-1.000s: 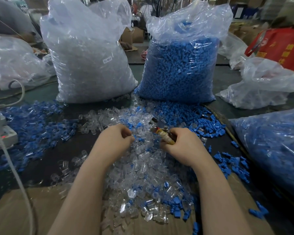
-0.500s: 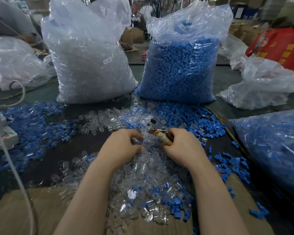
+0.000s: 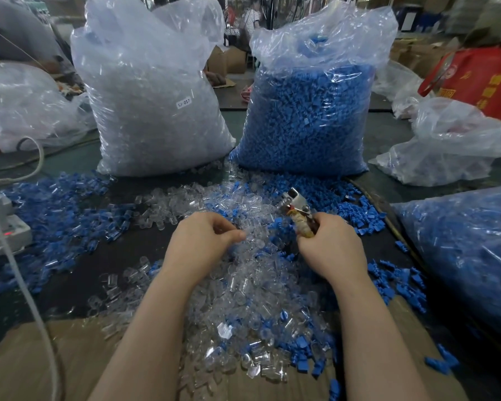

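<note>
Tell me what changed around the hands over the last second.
The right hand carried the metal tool rightward, away from the left hand, exposing more of its head. The left hand's fingers drew together into a pinch on the pile of clear pieces; whether they hold one is unclear. Unchanged: the right grip on the tool, the clear bag, the blue bag, the scattered blue pieces.

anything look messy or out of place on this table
Yes. Loose clear pieces and blue pieces lie mixed in one heap across the table, spilling onto the cardboard. The tool in the right hand has a handle wound in worn-looking wrapping.
</note>
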### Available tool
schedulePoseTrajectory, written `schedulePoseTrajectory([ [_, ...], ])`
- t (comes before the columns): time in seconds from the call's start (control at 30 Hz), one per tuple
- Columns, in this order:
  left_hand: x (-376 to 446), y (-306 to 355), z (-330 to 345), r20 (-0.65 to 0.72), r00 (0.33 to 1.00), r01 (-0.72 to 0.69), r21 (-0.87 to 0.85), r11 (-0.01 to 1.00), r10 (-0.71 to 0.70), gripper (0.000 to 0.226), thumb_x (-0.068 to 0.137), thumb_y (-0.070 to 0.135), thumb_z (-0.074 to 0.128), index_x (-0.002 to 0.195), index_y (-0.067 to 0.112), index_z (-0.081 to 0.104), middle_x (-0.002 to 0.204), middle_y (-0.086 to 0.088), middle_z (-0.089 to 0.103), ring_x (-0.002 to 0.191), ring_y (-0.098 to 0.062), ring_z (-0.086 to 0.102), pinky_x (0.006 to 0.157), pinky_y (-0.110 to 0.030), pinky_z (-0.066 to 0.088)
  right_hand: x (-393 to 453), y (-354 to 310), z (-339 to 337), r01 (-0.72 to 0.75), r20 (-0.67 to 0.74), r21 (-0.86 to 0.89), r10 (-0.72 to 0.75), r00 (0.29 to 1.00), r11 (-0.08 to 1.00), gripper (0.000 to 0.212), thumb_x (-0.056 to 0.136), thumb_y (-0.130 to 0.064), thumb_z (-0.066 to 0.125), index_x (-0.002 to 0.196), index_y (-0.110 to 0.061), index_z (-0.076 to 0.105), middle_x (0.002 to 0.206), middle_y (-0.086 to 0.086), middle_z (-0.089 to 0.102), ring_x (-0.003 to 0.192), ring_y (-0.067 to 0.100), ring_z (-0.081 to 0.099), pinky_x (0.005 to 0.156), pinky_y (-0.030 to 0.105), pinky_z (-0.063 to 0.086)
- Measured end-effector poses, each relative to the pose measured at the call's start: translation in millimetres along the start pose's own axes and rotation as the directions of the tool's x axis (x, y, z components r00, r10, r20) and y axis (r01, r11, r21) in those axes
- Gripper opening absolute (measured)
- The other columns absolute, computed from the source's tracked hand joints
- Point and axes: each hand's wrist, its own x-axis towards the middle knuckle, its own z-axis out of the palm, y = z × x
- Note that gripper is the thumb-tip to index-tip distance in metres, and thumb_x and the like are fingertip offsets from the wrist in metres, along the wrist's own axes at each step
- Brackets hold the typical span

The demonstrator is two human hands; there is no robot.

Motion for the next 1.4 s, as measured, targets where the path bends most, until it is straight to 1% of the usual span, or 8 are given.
schedulePoseTrajectory([
  [0.17,-0.4,3.4,-1.9,-0.038,0.999,0.022,-0.273,0.962,-0.033,0.013,0.079,0.035,0.079,0.074,0.024,0.074,0.064,0.005,0.072,0.054,-0.004,0.065,0.05,-0.018,0.049,-0.2,-6.1,-0.9,0.099,0.137,0.041,-0.104,0.985,0.994,0.021,0.085,-0.033,0.065,0.07,-0.022,0.053,0.067,-0.006,0.058,0.063,0.014,0.054,0.05,0.029,0.034],
  [0.27,-1.0,4.2,-4.0,-0.018,0.998,0.042,-0.442,0.896,-0.056,0.006,0.079,0.023,0.08,0.075,0.023,0.077,0.068,0.003,0.074,0.064,-0.014,0.071,0.065,-0.026,0.058,-0.6,-4.8,-2.8,0.131,0.148,-0.039,-0.124,0.981,0.991,0.026,0.085,-0.038,0.063,0.069,-0.021,0.051,0.067,-0.003,0.056,0.062,0.017,0.053,0.049,0.03,0.031],
  [0.47,1.4,-0.2,-3.3,0.01,0.997,0.07,-0.468,0.881,-0.074,0.011,0.085,0.028,0.075,0.074,0.029,0.078,0.074,0.0,0.074,0.068,-0.012,0.068,0.082,-0.038,0.06,-1.3,-9.8,-0.8,0.135,0.251,-0.192,-0.084,0.964,0.972,0.014,0.084,-0.035,0.063,0.079,-0.022,0.057,0.073,-0.001,0.058,0.067,0.018,0.056,0.054,0.029,0.041],
  [0.7,0.2,2.5,-0.1,0.028,0.994,0.106,-0.559,0.822,-0.109,0.011,0.083,0.031,0.076,0.081,0.02,0.076,0.074,-0.003,0.075,0.062,-0.01,0.069,0.057,-0.022,0.053,-5.4,-15.4,7.2,0.099,0.181,-0.229,-0.058,0.982,0.968,0.016,0.083,-0.037,0.065,0.083,-0.023,0.058,0.074,-0.003,0.055,0.071,0.023,0.055,0.055,0.03,0.037],
  [0.87,-0.3,5.6,1.0,0.074,0.993,0.121,-0.637,0.761,-0.095,0.011,0.085,0.024,0.075,0.091,0.015,0.075,0.074,-0.003,0.075,0.066,-0.009,0.072,0.055,-0.015,0.052,-7.6,-16.2,10.7,0.125,0.139,-0.251,-0.092,0.986,0.96,0.009,0.082,-0.028,0.064,0.087,-0.024,0.058,0.069,-0.007,0.045,0.064,0.022,0.045,0.051,0.029,0.029],
  [1.1,-0.9,6.5,2.0,0.05,0.996,0.089,-0.63,0.771,-0.075,0.011,0.077,0.018,0.08,0.088,0.017,0.076,0.077,-0.001,0.076,0.064,-0.006,0.068,0.058,-0.015,0.052,-5.4,-14.9,7.9,0.064,0.057,-0.095,-0.058,0.997,0.993,0.019,0.086,-0.04,0.064,0.087,-0.024,0.053,0.083,-0.002,0.06,0.077,0.025,0.056,0.06,0.033,0.041],
  [1.27,-1.9,11.6,3.0,0.104,0.992,0.121,-0.694,0.71,-0.067,0.018,0.082,0.006,0.074,0.094,0.02,0.075,0.078,0.003,0.076,0.069,-0.005,0.07,0.064,-0.014,0.053,-5.1,-18.0,4.9,0.089,-0.022,0.141,-0.087,0.996,0.986,0.014,0.083,-0.033,0.065,0.09,-0.025,0.055,0.09,-0.005,0.063,0.08,0.023,0.056,0.064,0.034,0.043],
  [1.4,-4.3,19.7,3.8,0.184,0.981,0.176,-0.725,0.666,-0.06,0.02,0.082,0.006,0.074,0.097,0.019,0.075,0.083,-0.002,0.077,0.07,-0.008,0.071,0.06,-0.014,0.053,-7.1,-23.7,1.9,0.12,-0.018,0.379,-0.123,0.992,0.918,0.014,0.082,-0.024,0.069,0.091,-0.022,0.058,0.089,-0.008,0.066,0.088,0.021,0.062,0.081,0.044,0.053],
])
